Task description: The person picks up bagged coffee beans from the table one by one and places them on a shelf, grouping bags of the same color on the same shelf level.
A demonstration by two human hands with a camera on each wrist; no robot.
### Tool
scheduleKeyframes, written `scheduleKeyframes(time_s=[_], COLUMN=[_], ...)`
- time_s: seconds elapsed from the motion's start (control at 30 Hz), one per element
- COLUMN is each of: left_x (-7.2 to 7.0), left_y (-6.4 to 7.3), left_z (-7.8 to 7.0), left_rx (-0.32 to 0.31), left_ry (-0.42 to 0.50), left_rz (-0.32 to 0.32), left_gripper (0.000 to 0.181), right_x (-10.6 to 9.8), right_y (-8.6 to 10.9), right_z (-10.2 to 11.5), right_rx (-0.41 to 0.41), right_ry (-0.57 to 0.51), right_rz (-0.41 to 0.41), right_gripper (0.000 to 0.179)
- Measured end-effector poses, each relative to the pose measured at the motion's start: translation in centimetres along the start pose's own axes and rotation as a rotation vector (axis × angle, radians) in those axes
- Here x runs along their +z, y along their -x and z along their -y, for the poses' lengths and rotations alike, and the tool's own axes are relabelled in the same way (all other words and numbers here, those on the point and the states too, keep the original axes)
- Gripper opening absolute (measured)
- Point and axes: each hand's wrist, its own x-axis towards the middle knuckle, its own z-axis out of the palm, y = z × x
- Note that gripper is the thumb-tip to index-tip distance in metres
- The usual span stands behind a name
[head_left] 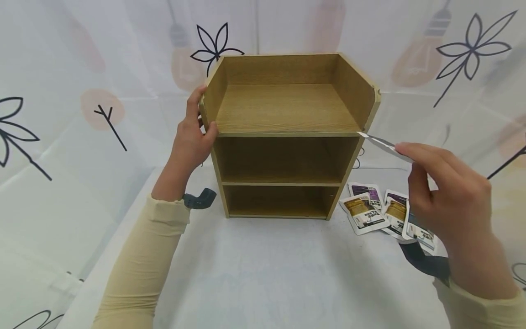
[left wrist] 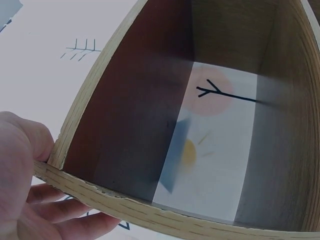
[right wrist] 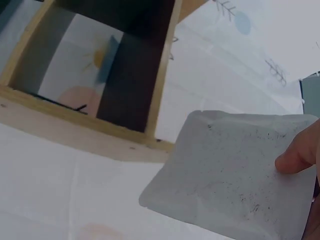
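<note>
- A flat packet [right wrist: 225,175] is in the air near the table's back edge, its plain pale side facing the right-wrist camera; its tip meets the shelf's front right corner in the head view, though I cannot tell whether they touch.
- The right hand [head_left: 456,201] pinches the packet by its outer end, thumb flat on the pale face, index finger along the other side.
- The wooden shelf [head_left: 283,135], three-tiered, stands toward the table's back edge.
- The left hand [head_left: 192,137] grips the shelf's upper left side, thumb at the front edge, fingers round the outer face.
- Several printed packets [head_left: 365,217] lie overlapping on the table [head_left: 296,269], just beside the shelf's lower right corner.
- White cloth [head_left: 135,59] with line drawings hangs behind the table.
- Cream sleeves [head_left: 144,260] cover both forearms.
</note>
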Motion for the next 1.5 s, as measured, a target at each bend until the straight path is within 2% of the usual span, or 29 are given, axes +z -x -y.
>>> scheduleKeyframes(time_s=[0.2,0.37,0.73,0.93,1.27,1.5], left_x=[0.1,0.1,0.0,0.1,0.3,0.2], left_y=[-0.1,-0.2,-0.2,0.1,0.1,0.1], left_z=[0.0,0.0,0.0,0.0,0.1,0.1], left_rx=[0.000,0.008,0.004,-0.020,-0.005,-0.015], left_ry=[0.008,0.010,0.007,0.000,0.025,0.041], left_rz=[-0.010,-0.010,-0.008,-0.001,-0.004,-0.007], left_gripper=[0.070,0.070,0.071,0.072,0.072,0.072], right_x=[0.8,1.2,3.0,4.1,5.6,7.1], right_y=[-1.3,-2.0,-3.4,-3.8,-4.1,-4.3], right_z=[1.0,1.7,2.0,2.1,1.4,0.7], right_rx=[-0.006,0.003,-0.044,-0.059,-0.061,-0.103], right_ry=[-0.072,-0.116,-0.207,-0.209,-0.164,-0.122], right_rz=[-0.076,-0.099,-0.079,-0.013,0.079,0.142], right_gripper=[0.029,0.027,0.025,0.029,0.035,0.037])
